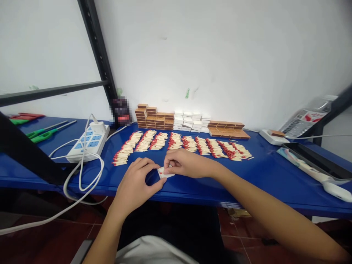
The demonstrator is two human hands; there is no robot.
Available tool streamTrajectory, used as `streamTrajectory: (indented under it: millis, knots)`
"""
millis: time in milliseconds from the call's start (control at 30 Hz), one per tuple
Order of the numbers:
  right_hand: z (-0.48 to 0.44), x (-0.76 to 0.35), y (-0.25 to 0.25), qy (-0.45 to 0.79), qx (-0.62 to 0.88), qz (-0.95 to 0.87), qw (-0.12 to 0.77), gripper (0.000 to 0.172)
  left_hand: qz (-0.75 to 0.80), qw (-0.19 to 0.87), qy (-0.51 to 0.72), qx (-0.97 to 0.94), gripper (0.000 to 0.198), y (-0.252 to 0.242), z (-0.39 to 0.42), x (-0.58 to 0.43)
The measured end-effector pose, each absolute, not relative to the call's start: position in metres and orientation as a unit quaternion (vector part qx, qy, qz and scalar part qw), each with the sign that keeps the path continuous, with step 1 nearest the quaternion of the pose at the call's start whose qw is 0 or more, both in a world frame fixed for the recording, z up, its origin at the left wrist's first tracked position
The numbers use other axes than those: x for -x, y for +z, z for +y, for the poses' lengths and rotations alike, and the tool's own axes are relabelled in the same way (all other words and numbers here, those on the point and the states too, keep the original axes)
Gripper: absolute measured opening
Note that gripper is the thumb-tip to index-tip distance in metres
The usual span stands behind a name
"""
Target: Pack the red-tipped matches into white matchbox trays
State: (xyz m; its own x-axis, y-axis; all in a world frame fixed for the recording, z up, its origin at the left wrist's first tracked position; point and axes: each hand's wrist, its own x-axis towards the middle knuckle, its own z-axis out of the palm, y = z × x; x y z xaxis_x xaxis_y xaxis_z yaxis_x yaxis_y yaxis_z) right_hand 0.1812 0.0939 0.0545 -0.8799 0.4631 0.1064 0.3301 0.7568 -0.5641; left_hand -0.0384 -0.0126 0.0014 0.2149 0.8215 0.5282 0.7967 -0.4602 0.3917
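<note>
A small white matchbox tray (169,175) lies on the blue table near its front edge. My left hand (137,179) grips the tray's left end between thumb and fingers. Over the tray, my right hand (181,164) is closed in a pinch, and a red match head (161,172) shows at its fingertips; the rest of that match is largely hidden. Loose red-tipped matches (144,141) are spread in several piles just beyond my hands. Behind them stand stacked white trays (187,120) and brown matchbox sleeves (160,120).
A white power strip (90,141) with looping cables is at left, beside a black shelf post (100,47). Green-handled tools (44,135) lie farther left. On the right are a plastic bottle (308,117), a white adapter (272,137) and a dark tray (316,159).
</note>
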Motion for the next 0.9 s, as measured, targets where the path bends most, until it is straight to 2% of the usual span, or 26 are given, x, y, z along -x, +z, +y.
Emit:
streamTrajectory:
  millis: [133,233,367,533,733,900]
  knots:
    - [0.092,-0.180,0.051,0.284,0.185,-0.935,0.106,0.016,0.520,0.019,0.351,-0.779,0.019,0.003,-0.013,0.037]
    - [0.102,-0.184,0.052,0.285,0.206,-0.926,0.135,0.020,0.517,0.022,0.352,-0.780,0.020,0.004,-0.013,0.037]
    - [0.126,-0.196,0.052,0.162,0.310,-0.912,0.214,0.015,0.511,0.025,0.354,-0.783,0.022,0.004,-0.013,0.038]
    - [0.150,-0.208,0.043,0.123,0.342,-0.919,0.153,0.009,0.509,0.023,0.359,-0.782,0.021,0.003,-0.014,0.039]
    - [0.151,-0.205,0.038,0.115,0.333,-0.918,0.182,0.008,0.509,0.027,0.362,-0.780,0.021,0.004,-0.014,0.037]
    - [0.150,-0.204,0.039,0.111,0.332,-0.921,0.172,0.009,0.509,0.026,0.359,-0.782,0.021,0.003,-0.014,0.037]
